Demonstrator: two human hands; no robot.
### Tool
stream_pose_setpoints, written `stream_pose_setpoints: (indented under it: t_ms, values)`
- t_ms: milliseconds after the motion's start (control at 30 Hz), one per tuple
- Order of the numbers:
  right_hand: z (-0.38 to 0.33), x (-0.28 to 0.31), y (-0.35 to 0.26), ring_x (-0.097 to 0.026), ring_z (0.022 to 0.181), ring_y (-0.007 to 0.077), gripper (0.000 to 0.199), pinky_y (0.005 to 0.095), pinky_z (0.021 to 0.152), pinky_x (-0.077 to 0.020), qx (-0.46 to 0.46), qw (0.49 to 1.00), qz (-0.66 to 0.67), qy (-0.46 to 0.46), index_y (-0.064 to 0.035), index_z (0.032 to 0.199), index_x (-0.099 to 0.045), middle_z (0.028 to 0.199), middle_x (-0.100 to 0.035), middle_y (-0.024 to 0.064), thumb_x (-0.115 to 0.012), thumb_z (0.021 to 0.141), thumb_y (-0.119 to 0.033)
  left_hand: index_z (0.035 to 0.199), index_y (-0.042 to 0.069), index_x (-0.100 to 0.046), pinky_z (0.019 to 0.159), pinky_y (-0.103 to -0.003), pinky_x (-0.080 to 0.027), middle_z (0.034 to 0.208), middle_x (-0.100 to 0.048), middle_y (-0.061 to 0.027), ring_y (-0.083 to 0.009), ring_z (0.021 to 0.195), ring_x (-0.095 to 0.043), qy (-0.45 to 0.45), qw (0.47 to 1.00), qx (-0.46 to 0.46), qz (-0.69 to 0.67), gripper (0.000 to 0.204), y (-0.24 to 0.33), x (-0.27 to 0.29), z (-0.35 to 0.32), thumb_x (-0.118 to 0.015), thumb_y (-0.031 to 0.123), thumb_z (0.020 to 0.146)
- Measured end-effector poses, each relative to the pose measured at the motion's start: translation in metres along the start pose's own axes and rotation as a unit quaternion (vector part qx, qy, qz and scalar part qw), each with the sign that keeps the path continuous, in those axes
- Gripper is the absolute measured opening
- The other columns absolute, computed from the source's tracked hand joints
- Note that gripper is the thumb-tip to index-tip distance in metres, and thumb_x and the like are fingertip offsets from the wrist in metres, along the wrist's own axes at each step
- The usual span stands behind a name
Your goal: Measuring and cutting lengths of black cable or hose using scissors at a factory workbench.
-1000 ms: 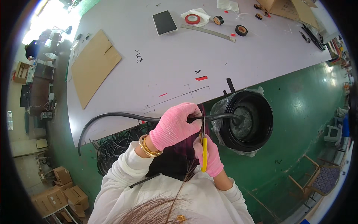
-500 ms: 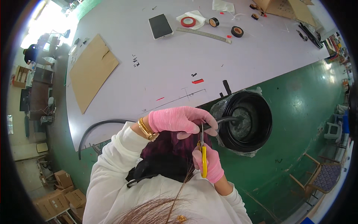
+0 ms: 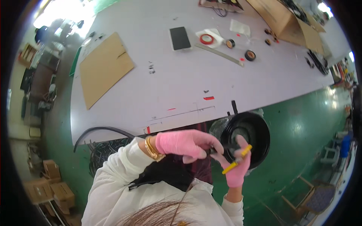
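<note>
- Tubing, black and thick, bends over the near left edge of the table and passes out of sight behind the left forearm; a dark, blurred stretch of it shows between the two hands.
- The left hand, in a pink glove, has its fingers curled round the tubing, thumb beneath, just off the table's near edge; gold bracelets circle that wrist.
- The right hand, gloved alike, grasps a yellow-handled cutter slanting across the palm. Its upper fingers reach toward the tubing, but from where I stand I cannot tell whether they touch it.
- Below and behind that right hand sits a round black coil on the green floor, with clear plastic wrapping along its left side.
- A tangle of black cables lies under the table's left part, partly hidden by the white sleeve.
- Farther up the tabletop I see a steel ruler, a red tape roll on white paper, a black tape roll near the ruler's right end, and a flat dark-topped box.
- A cardboard sheet lies flat toward the left, and an open carton stands at the far right.
- Over on the right, a chair with a patterned seat stands on the floor.
</note>
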State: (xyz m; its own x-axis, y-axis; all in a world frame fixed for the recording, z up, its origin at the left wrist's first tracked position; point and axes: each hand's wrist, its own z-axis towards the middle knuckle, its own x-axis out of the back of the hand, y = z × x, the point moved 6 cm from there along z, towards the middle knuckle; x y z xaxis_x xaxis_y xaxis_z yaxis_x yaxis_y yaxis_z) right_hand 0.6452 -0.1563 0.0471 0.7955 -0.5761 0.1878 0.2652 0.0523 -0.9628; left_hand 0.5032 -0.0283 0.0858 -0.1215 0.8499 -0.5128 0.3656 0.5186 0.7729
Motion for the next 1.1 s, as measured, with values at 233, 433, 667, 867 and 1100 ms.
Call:
stream_pose_setpoints:
  t_ms: [233,433,667,867,1100]
  values:
    - [0.027,-0.066,-0.013,-0.050,0.068,0.0126,0.036,0.0248,0.061,-0.0451,0.052,0.976,0.019,-0.209,-0.0061,0.085,-0.046,0.089,-0.054,0.0055,-0.075,0.072,0.011,0.147,0.005,-0.029,0.046,-0.020,-0.036,0.113,-0.061,-0.0143,-0.0073,0.051,-0.043,0.281,0.944,-0.090,-0.147,0.066,-0.068,0.011,-0.204,-0.048,-0.001,0.083]
    - [0.032,-0.147,-0.069,-0.049,0.067,0.0134,0.038,0.0245,0.061,-0.0443,0.187,0.925,0.022,-0.330,-0.0056,0.091,-0.048,0.082,-0.053,0.0041,-0.076,0.071,0.011,0.125,0.000,-0.057,0.094,-0.036,-0.047,0.114,-0.060,-0.0166,-0.0301,0.108,-0.057,0.675,0.634,-0.013,0.377,0.042,-0.109,0.006,-0.296,-0.061,0.003,0.083]
    - [-0.012,-0.238,-0.098,-0.056,0.065,0.0241,0.033,0.0307,0.062,-0.0464,0.220,0.909,0.037,-0.352,-0.0043,0.098,-0.051,0.086,-0.059,0.0078,-0.073,0.076,0.005,0.111,0.003,-0.058,0.055,-0.021,-0.035,0.086,-0.059,0.0000,-0.0063,0.062,-0.043,0.448,0.758,-0.408,-0.241,0.022,-0.065,0.027,-0.218,-0.043,0.017,0.101]
    - [-0.020,-0.300,-0.082,-0.053,0.062,0.0081,0.023,0.0219,0.056,-0.0419,0.005,0.884,-0.013,-0.468,-0.0016,0.104,-0.053,0.079,-0.056,0.0039,-0.065,0.084,0.001,0.094,0.005,-0.061,0.049,-0.020,-0.031,0.083,-0.061,-0.0013,-0.0036,0.055,-0.039,0.625,0.518,-0.527,-0.251,0.031,-0.146,0.103,-0.363,-0.044,0.030,0.101]
    - [-0.047,-0.411,-0.075,-0.050,0.059,0.0095,0.021,0.0248,0.055,-0.0429,0.157,0.788,-0.123,-0.583,0.0001,0.099,-0.052,0.070,-0.053,0.0027,-0.067,0.086,-0.006,0.119,0.002,-0.058,0.071,-0.030,-0.048,0.092,-0.063,-0.0063,-0.0167,0.078,-0.059,0.931,0.260,-0.240,-0.090,0.036,-0.228,0.145,-0.471,-0.063,0.021,0.088]
